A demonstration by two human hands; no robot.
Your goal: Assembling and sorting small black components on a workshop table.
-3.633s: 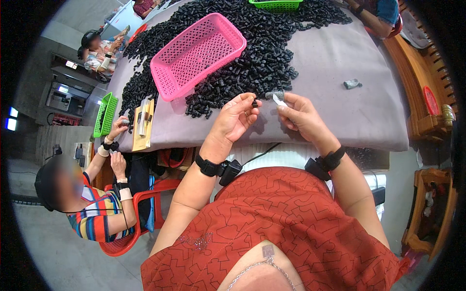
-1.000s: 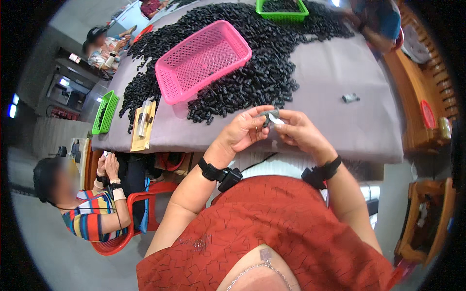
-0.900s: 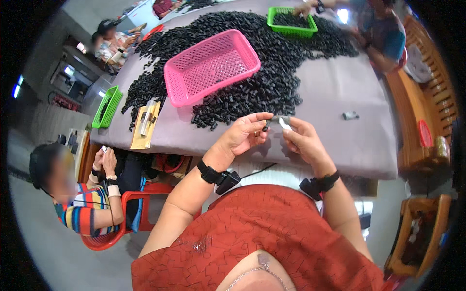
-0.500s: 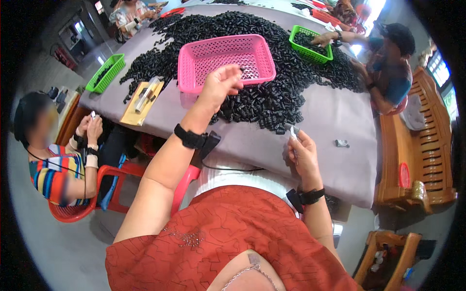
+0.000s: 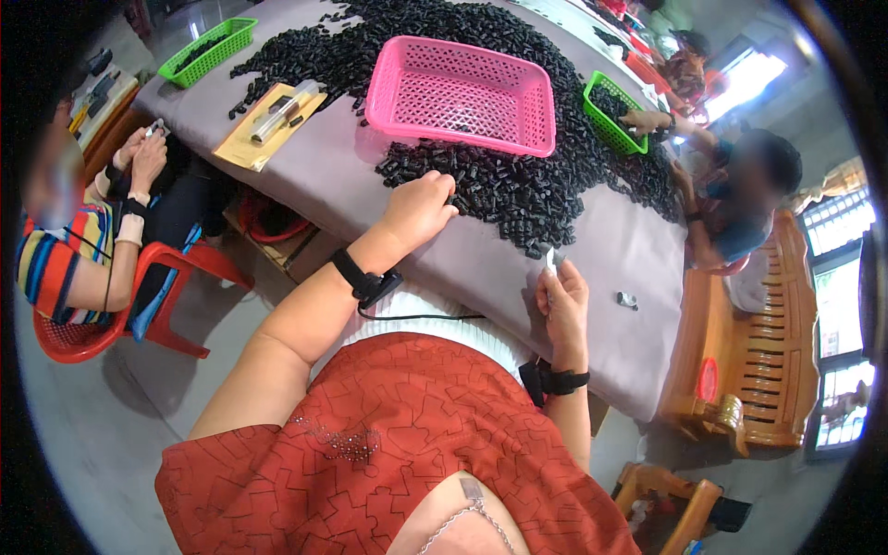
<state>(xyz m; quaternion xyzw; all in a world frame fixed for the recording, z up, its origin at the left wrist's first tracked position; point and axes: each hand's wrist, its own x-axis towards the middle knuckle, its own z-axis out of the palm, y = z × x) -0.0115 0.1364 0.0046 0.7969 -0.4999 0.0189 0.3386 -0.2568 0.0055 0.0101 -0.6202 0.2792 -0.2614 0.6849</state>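
Small black cylindrical pieces [image 5: 541,208] lie in a large heap on the cloth-covered table. At the heap's near edge is my left hand [image 5: 421,213], its fingers curled together; a dark bit shows by the fingertips, but what they hold is hidden. My right hand [image 5: 564,298] is closed around a small whitish, narrow tool [image 5: 551,259], whose tip points up beside the heap. Most of that tool is covered by the fingers. Beyond my hands, a pink perforated basket [image 5: 462,137] rests among the pieces, with no pieces visible inside.
Left of the basket lies a yellow pad [image 5: 231,148] with a clear tube on it. Green baskets hold black pieces, one far left [image 5: 208,54], one on the right [image 5: 638,139]. A small silvery object [image 5: 627,300] lies at right. Co-workers sit at both sides.
My left hand has come down from in front of the pink basket to the heap's near edge, its fingers curling in. My right hand still grips the whitish tool. The view has turned slightly.
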